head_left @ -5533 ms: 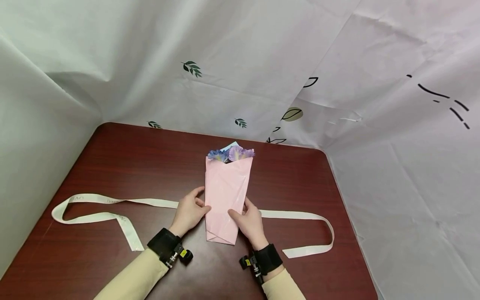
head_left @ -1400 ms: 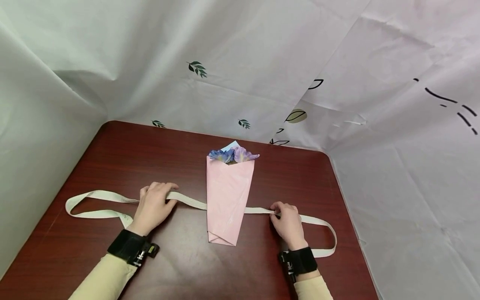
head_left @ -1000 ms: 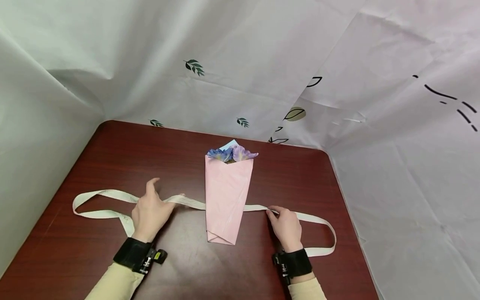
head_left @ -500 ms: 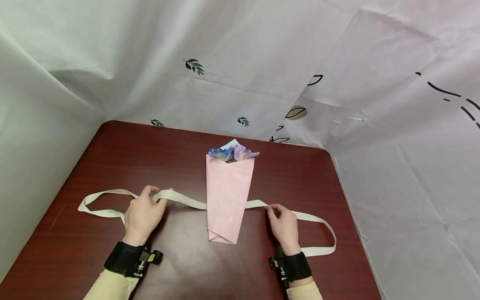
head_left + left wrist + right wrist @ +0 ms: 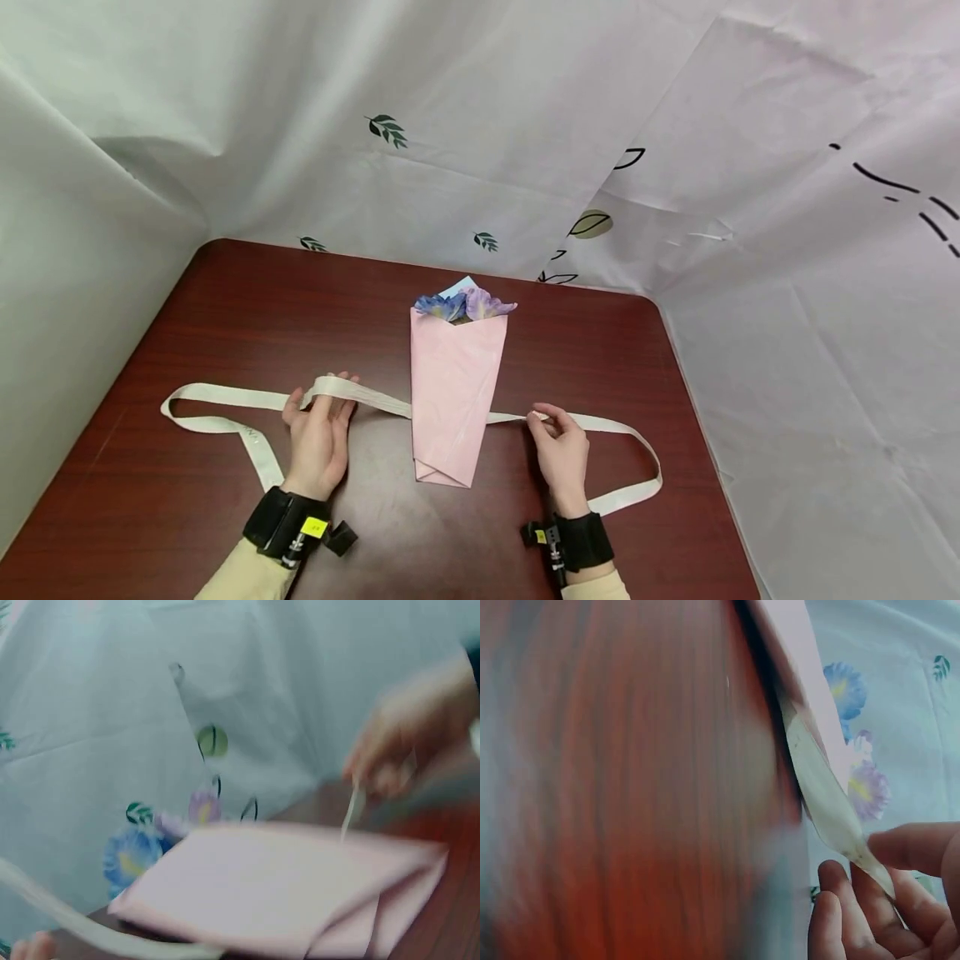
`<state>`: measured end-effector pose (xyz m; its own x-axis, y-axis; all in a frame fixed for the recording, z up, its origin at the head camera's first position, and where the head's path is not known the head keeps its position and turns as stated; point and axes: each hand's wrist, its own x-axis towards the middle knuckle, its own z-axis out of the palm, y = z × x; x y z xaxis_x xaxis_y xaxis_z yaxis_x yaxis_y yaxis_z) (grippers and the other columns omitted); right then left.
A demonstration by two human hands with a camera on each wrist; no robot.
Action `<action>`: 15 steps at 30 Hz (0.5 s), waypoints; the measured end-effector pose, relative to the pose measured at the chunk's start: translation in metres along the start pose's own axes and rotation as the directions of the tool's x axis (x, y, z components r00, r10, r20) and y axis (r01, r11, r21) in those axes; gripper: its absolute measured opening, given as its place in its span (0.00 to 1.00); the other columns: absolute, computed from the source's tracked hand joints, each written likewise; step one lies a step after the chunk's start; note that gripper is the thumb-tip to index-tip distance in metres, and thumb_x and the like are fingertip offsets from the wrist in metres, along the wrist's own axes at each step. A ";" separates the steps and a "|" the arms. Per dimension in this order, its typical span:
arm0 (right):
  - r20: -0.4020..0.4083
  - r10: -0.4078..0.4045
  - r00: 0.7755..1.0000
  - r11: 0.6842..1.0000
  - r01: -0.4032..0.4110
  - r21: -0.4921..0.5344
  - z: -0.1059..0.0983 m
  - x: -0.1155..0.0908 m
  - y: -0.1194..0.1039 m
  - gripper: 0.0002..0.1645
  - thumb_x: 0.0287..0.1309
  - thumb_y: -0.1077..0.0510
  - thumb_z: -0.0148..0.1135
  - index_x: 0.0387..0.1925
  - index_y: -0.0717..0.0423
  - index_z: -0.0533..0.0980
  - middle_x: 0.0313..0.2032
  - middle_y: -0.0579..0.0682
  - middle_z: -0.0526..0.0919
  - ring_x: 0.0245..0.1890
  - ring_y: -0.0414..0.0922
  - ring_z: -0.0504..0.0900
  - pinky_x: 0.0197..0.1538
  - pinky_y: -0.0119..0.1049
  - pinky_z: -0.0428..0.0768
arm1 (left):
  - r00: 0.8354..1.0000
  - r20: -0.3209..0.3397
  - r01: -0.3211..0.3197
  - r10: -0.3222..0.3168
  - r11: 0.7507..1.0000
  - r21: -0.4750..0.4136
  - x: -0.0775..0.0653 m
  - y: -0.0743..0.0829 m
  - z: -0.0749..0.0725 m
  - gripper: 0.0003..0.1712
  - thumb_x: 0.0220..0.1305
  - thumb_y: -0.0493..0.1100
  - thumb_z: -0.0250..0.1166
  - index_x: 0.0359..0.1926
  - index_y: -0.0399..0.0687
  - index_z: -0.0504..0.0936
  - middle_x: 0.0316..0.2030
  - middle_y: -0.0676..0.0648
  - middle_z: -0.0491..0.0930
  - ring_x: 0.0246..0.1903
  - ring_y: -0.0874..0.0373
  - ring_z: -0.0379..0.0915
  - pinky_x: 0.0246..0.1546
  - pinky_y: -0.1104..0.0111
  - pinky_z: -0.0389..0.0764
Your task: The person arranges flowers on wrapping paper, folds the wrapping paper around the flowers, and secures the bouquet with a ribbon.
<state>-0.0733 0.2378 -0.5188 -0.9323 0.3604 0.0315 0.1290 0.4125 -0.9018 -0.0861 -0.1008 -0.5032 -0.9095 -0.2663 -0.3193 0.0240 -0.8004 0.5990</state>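
A: Landmark is the pink wrap (image 5: pixel 454 392), lying flat mid-table (image 5: pixel 225 300), purple-blue flowers (image 5: pixel 465 306) poking out of its far end. Starting at the left?

B: Ribbon (image 5: pixel 225 398), cream, loops well left of the wrap, one tail running toward the near edge. Printing on it, too small to read. Left hand (image 5: pixel 318 429) sits left of the wrap, fingers lifting a bend of ribbon off the table. Fingers look fairly straight; whether the thumb pinches is not clear from the head view.

A: Left wrist view?

B: Blurred. Wrap (image 5: pixel 285 892), flowers (image 5: pixel 131 859), a smear of the other hand (image 5: pixel 409 742).

A: Middle?

B: Ribbon passes under the wrap; that stretch is hidden.

A: Right side?

B: Right hand (image 5: pixel 558 446) just right of the wrap, fingertips pinching the ribbon. Right wrist view confirms: ribbon (image 5: pixel 832 802) caught between thumb and fingers (image 5: pixel 907 847), table a red blur. Beyond it the ribbon loops back toward the near edge. Hands well apart, wrap between them.
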 end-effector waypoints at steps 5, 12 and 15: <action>0.005 0.108 0.994 0.954 -0.105 0.280 0.004 -0.001 0.000 0.19 0.65 0.55 0.69 0.51 0.62 0.79 0.30 0.56 0.81 0.32 0.52 0.83 0.40 0.32 0.83 | 0.995 0.041 0.099 -0.092 0.975 -0.201 -0.002 0.000 0.001 0.14 0.78 0.47 0.54 0.54 0.46 0.63 0.58 0.44 0.77 0.63 0.54 0.74 0.73 0.62 0.57; 0.120 0.314 0.942 0.654 -0.307 0.692 0.007 -0.001 -0.009 0.19 0.66 0.65 0.65 0.44 0.55 0.61 0.34 0.45 0.77 0.42 0.42 0.83 0.62 0.45 0.77 | 0.963 -0.003 0.262 -0.269 0.938 -0.226 -0.009 0.004 0.005 0.28 0.74 0.60 0.53 0.71 0.73 0.58 0.59 0.56 0.62 0.61 0.63 0.62 0.67 0.71 0.55; 0.193 0.388 0.901 0.507 -0.384 0.772 0.007 -0.001 -0.014 0.20 0.68 0.63 0.63 0.42 0.52 0.58 0.41 0.45 0.78 0.46 0.41 0.82 0.68 0.46 0.71 | 0.945 -0.093 0.296 -0.314 0.940 -0.171 -0.011 0.005 0.007 0.36 0.72 0.65 0.54 0.76 0.76 0.53 0.60 0.59 0.60 0.61 0.64 0.60 0.60 0.71 0.59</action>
<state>-0.0765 0.2256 -0.5096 -0.8554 0.3230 -0.4049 0.1626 -0.5748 -0.8020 -0.0790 -0.0983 -0.4910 -0.8279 -0.0503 -0.5586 -0.1756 -0.9227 0.3433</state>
